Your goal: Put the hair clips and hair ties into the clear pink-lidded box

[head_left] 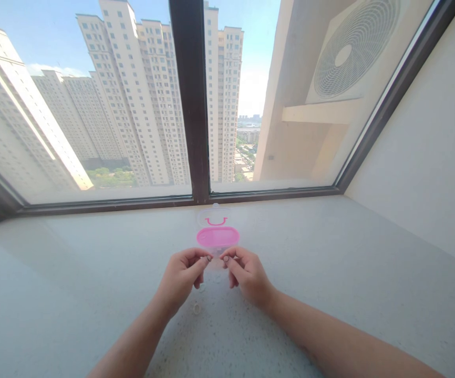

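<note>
Pinching in close, both hands meet over the sill (330, 273), fingertips nearly touching just in front of the pink case (217, 237). Left hand (182, 275) has thumb and forefinger pressed together, the other fingers curled under; something tiny and dark sits at the tip, too small to name. Right hand (247, 275) mirrors it, thumb and forefinger closed in a pinch, remaining fingers folded into the palm; whether it grips the same tiny item, I cannot tell. Between the 2 pinches there may be a thin, clear thing stretched across, but it is too faint to be sure.

Case lies open on the sill, its pink half nearer the hands, its clear lid (214, 216) with a pink U-shaped handle lying back toward the window frame (190, 105). Case and fingertips sit just apart, not touching.

Down on the speckled sill, a small clear ring (196, 308) lies beneath the left wrist, and another pale bit (202, 286) rests just under the left fingers. Both forearms angle in from the bottom edge. Beyond the glass: tall apartment towers (133, 94) and, to the right, an outdoor fan unit (353, 50).
</note>
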A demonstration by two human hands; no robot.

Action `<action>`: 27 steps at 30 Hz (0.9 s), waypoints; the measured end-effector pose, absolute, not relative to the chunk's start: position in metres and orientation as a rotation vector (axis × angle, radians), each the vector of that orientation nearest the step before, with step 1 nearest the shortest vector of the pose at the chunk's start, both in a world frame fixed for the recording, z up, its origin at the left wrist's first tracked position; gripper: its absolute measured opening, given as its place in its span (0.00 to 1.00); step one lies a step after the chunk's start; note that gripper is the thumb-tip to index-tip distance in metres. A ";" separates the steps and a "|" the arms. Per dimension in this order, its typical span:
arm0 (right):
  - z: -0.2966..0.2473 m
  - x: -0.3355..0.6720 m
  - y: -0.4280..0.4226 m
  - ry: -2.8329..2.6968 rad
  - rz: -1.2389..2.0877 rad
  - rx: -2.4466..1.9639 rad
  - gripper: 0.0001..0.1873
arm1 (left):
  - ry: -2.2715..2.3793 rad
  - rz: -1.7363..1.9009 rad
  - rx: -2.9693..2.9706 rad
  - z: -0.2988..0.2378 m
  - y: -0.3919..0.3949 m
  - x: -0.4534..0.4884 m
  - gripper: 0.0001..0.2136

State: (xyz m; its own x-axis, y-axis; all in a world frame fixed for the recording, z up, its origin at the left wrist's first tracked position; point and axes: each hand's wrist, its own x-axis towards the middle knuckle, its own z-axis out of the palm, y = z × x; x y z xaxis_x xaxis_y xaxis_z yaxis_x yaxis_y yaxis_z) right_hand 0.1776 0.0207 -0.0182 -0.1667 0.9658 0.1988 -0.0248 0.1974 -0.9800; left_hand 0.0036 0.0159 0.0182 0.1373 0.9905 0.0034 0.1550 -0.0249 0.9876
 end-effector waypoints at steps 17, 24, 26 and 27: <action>-0.021 0.177 0.021 -1.430 1.138 -0.969 0.10 | 1.211 1.080 1.383 0.017 0.016 0.004 0.15; -0.020 0.175 0.018 -1.515 1.054 -0.976 0.12 | 1.326 1.105 1.805 0.007 0.010 0.007 0.12; -0.020 0.176 0.018 -1.541 1.030 -0.978 0.11 | 1.324 1.069 1.970 0.005 0.007 0.007 0.11; -0.021 0.176 0.018 -1.554 1.019 -0.977 0.11 | 1.315 1.050 2.022 0.005 0.007 0.008 0.11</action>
